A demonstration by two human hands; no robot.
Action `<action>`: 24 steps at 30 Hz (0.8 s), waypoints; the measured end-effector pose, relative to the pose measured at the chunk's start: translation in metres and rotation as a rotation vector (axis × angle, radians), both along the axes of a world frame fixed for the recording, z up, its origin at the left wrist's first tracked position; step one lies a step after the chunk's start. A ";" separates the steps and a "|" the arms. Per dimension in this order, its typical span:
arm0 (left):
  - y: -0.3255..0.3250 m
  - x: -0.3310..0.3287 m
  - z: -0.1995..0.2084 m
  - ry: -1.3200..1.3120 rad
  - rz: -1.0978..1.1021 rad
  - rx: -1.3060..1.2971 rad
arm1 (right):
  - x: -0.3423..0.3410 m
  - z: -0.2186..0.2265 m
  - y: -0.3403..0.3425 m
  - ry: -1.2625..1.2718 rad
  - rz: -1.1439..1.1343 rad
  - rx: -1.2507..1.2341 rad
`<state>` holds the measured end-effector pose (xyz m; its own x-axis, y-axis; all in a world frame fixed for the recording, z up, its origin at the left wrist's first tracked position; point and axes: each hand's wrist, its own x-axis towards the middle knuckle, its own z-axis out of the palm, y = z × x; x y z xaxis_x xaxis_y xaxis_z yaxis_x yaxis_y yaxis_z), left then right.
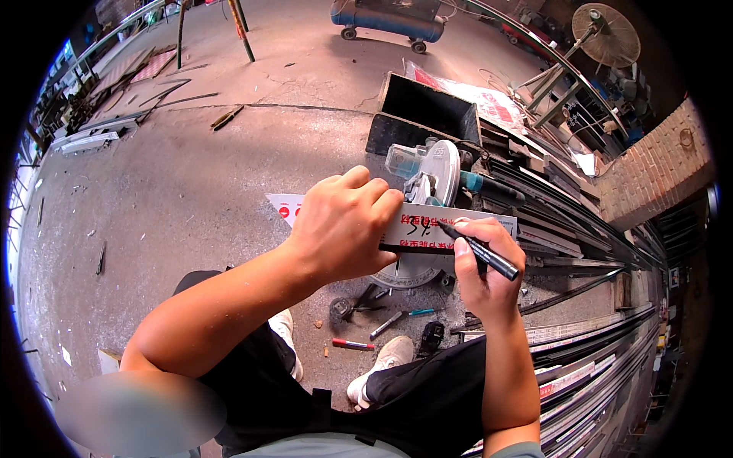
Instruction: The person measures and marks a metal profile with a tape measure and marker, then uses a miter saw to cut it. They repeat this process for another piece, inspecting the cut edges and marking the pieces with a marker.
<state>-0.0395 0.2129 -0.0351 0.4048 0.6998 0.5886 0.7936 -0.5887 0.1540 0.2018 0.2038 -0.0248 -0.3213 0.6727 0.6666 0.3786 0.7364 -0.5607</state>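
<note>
My left hand (343, 221) is closed around a short white profile strip (500, 221) with red print and an angled left end. Black handwriting shows on the strip's face, right of my left hand. A black marker pen (492, 258) is pinched in my right hand (489, 275), its tip at the writing. Directly beyond the strip stands a mitre saw (439, 172) with a round metal guard; its round base shows partly below the strip, and the rest is hidden behind the strip and my hands.
On the floor by my shoes lie a red marker (353, 344), a grey pen-like tool (386, 326) and a black tape measure (432, 336). A black open box (427, 107) stands behind the saw. Long profiles (580, 366) are stacked at right, near a brick pillar (660, 164). A blue compressor (388, 21) is far off.
</note>
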 end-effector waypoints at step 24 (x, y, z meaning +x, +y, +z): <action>0.044 -0.122 0.015 -0.095 0.522 0.016 | 0.035 -0.031 0.025 0.338 -0.232 -0.079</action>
<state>-0.1619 0.2569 -0.0199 -0.0504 0.7849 0.6176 0.9646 -0.1220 0.2336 0.2367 0.2289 -0.0558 0.0731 0.7550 0.6516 0.3140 0.6027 -0.7336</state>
